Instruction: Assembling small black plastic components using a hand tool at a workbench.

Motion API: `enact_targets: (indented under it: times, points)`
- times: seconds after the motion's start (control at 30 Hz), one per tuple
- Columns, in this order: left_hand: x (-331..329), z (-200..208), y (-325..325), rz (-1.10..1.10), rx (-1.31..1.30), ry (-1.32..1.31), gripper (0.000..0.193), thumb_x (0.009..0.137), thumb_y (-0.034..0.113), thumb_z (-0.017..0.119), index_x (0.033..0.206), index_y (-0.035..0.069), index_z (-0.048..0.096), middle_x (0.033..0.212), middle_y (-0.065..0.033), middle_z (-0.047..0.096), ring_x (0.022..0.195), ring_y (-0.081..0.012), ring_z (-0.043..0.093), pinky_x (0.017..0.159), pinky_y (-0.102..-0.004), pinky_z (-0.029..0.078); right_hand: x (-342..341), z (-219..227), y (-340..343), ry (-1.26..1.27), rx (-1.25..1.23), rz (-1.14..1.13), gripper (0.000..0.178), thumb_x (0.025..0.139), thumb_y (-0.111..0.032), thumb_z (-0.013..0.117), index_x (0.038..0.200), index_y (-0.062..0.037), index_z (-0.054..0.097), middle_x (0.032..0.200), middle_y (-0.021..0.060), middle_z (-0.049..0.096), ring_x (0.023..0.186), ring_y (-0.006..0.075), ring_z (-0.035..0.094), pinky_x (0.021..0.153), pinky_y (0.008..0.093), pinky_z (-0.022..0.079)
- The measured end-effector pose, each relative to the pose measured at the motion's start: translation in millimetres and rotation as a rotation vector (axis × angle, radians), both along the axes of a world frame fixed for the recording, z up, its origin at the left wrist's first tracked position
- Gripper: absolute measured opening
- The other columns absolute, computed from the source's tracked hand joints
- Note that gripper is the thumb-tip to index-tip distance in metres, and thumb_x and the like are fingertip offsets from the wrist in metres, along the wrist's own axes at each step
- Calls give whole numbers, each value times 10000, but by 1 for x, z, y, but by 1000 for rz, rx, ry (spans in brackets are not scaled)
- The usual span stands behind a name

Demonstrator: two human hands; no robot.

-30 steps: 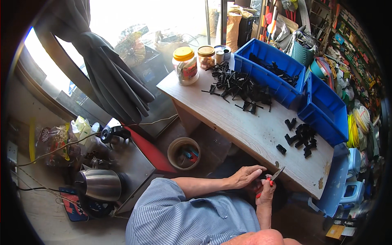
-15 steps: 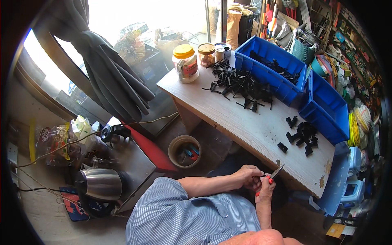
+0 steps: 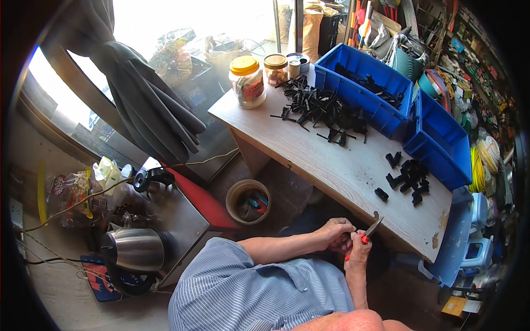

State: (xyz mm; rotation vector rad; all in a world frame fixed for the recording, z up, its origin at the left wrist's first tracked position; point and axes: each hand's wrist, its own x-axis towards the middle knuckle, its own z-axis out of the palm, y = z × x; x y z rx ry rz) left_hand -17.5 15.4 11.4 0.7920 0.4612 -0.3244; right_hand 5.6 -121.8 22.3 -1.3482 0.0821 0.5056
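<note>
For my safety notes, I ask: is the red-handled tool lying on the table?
No, the red-handled tool is held in the person's right hand.

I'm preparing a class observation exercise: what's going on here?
A person in a striped shirt grips red-handled metal scissors in the right hand; the left hand is close beside it, what it holds unclear. Two heaps of small black plastic parts lie on the pale wood-grained table, beside two blue plastic bins.

A small workshop, it seems: past the fingers [image 3: 345, 225], a table [image 3: 309, 151] with black parts [image 3: 320, 105] and bins [image 3: 353, 100]; farther right, a yellow coil [image 3: 477, 174].
</note>
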Motion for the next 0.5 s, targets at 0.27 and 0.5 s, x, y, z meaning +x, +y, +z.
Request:
enact_targets:
  times: [0.27, 0.5]
  points:
    - [-13, 9, 24, -79, 263, -450, 372, 1027, 243, 538, 1315, 10, 572, 901, -50, 654, 793, -97, 633, 681, -244, 540, 13, 7, 0, 44, 61, -79, 110, 912, -197, 599, 866, -124, 532, 672, -15, 468, 564, 113, 491, 496, 257, 409]
    - [-20, 1, 37, -149, 512, -799, 462, 930, 28, 641, 1381, 43, 541, 1003, -83, 650, 885, -156, 668, 789, -300, 575, 11, -2, -4, 84, 158, -55, 97, 917, -196, 588, 878, -124, 536, 696, -21, 465, 578, 103, 484, 521, 250, 419]
